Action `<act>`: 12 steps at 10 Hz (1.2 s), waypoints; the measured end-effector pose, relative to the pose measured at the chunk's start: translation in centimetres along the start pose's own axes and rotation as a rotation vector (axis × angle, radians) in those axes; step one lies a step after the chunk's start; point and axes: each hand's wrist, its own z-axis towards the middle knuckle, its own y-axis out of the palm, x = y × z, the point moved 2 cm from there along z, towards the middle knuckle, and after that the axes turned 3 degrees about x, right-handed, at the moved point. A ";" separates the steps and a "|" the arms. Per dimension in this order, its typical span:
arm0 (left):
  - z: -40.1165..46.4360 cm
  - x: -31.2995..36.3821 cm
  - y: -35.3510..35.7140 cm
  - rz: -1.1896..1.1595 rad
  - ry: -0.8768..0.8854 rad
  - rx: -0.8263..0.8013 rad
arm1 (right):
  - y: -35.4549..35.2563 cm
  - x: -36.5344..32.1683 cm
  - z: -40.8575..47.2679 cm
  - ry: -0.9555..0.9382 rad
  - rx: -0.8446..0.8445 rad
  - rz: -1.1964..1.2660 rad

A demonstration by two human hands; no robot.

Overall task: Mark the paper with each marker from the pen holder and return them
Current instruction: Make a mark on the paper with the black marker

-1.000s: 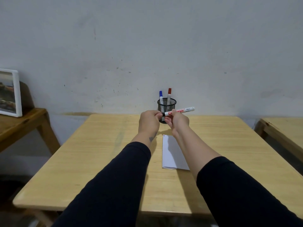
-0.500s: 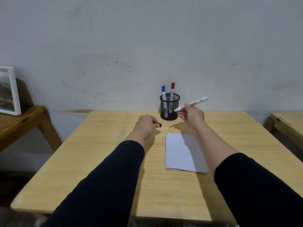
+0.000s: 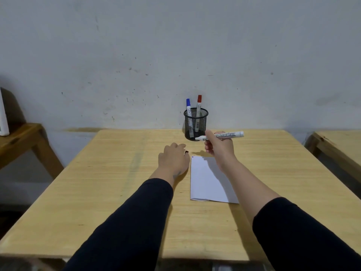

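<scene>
My right hand (image 3: 219, 147) holds an uncapped white marker (image 3: 228, 134) nearly level, tip pointing left, in front of the black mesh pen holder (image 3: 196, 124). A blue-capped marker (image 3: 188, 106) and a red-capped marker (image 3: 198, 104) stand in the holder. My left hand (image 3: 173, 159) rests on the wooden table (image 3: 117, 182), fingers closed around the small black cap (image 3: 186, 152). The white paper (image 3: 207, 182) lies flat between my forearms, with small coloured marks at its top left corner.
A side table (image 3: 17, 141) with a white picture frame (image 3: 3, 114) stands at the left. Another wooden table (image 3: 340, 141) is at the right. The wall rises just behind the pen holder.
My hands pulled apart and the black cap came off the marker. My left hand dropped to the table with the cap; my right hand carried the marker rightward and lower, over the paper's top.
</scene>
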 end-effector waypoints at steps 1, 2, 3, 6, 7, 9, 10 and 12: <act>-1.3 -1.0 1.2 -0.003 -0.016 0.022 | 0.2 0.5 -0.3 -0.028 -0.048 -0.075; -2.0 -1.8 2.5 0.068 -0.004 -0.050 | 0.6 1.2 -0.7 -0.033 -0.112 -0.119; -2.2 -2.0 2.9 0.126 0.020 -0.047 | 0.9 1.8 -0.9 -0.025 -0.115 -0.066; -1.9 -2.2 3.1 0.145 0.020 -0.046 | 0.6 2.8 -0.8 -0.109 0.064 -0.253; -2.0 -2.1 3.0 0.149 0.023 -0.050 | 0.7 3.0 -0.9 -0.109 0.053 -0.276; -2.1 -2.0 3.0 0.159 0.026 -0.050 | 0.6 3.3 -0.8 -0.121 0.032 -0.321; -2.1 -2.1 3.0 0.158 0.028 -0.049 | 0.7 3.3 -0.7 -0.119 0.036 -0.341; -2.1 -2.1 3.0 0.159 0.026 -0.050 | 0.8 3.6 -0.2 -0.150 0.056 -0.416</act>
